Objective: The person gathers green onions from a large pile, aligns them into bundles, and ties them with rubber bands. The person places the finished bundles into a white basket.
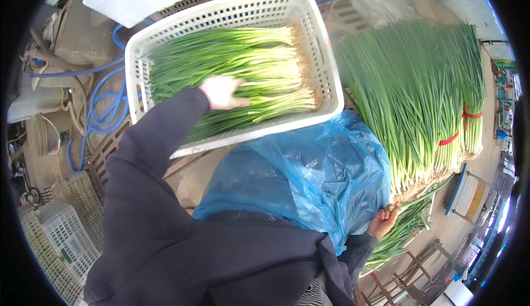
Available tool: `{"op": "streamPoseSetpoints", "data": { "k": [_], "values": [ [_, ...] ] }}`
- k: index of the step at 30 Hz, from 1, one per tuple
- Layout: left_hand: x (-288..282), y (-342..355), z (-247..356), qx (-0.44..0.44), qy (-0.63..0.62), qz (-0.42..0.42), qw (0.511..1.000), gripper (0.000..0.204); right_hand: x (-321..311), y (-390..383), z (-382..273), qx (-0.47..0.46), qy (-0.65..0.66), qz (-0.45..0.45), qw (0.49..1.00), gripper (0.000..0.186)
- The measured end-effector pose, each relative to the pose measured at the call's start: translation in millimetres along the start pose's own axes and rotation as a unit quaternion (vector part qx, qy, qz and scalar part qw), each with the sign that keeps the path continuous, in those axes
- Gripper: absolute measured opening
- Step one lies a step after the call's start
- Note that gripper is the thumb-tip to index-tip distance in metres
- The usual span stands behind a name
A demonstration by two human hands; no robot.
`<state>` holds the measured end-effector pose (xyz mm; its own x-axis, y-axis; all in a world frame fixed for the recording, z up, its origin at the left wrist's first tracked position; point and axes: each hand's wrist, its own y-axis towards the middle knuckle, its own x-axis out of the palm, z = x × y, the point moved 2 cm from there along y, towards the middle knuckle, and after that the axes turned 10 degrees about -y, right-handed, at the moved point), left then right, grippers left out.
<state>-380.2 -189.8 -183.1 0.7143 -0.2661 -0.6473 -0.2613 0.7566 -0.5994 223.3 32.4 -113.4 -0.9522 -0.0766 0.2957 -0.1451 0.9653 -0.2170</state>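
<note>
Inside a white perforated plastic crate [334, 93] lie several bundles of spring onions [248, 57], green leaves to the left, pale stems and brown roots to the right. My left hand [223, 92], looking pale and slightly blurred, rests on these bundles with thumb and fingers apart. Low on the right, my right hand [383, 220] pinches a single spring onion [422, 194] near one end. Beyond that hand stands a large pile of spring onions [411, 102], roots toward me, part of it tied with red bands [449, 139]. Loose greens [400, 234] lie just below my right hand.
A blue plastic sheet [298, 168] covers my lap, between crate and pile. Coiled blue hose [105, 104] lies left of the crate. Stacked pale crates [63, 234] stand at lower left. To the right are a small stool-like frame [469, 195] and a rusty metal frame [411, 275].
</note>
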Motion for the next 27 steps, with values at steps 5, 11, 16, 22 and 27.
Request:
{"op": "streamPoseSetpoints", "data": {
  "k": [5,11,16,22,27],
  "values": [
    [53.8,133.5,45.4,0.064,-0.168,-0.098,0.979,0.088,8.4,-3.4,0.2,0.001,-0.012,0.011,1.000,0.026],
    [102.8,167.8,61.9,0.053,-0.164,-0.117,0.978,0.078,15.6,-1.8,-3.0,0.016,-0.032,0.048,0.998,0.022],
    [96.1,117.0,79.2,0.127,-0.228,0.008,0.965,0.070,20.5,-3.5,-5.0,0.011,-0.046,0.037,0.998,0.022],
    [104.2,129.6,87.1,0.090,-0.181,0.017,0.979,0.069,19.9,-4.1,-5.0,0.019,0.016,0.027,0.999,0.021],
    [112.3,137.5,87.0,0.064,-0.136,-0.008,0.989,0.085,10.2,-1.2,-2.4,0.012,0.013,0.047,0.999,0.023]
  ]
}}
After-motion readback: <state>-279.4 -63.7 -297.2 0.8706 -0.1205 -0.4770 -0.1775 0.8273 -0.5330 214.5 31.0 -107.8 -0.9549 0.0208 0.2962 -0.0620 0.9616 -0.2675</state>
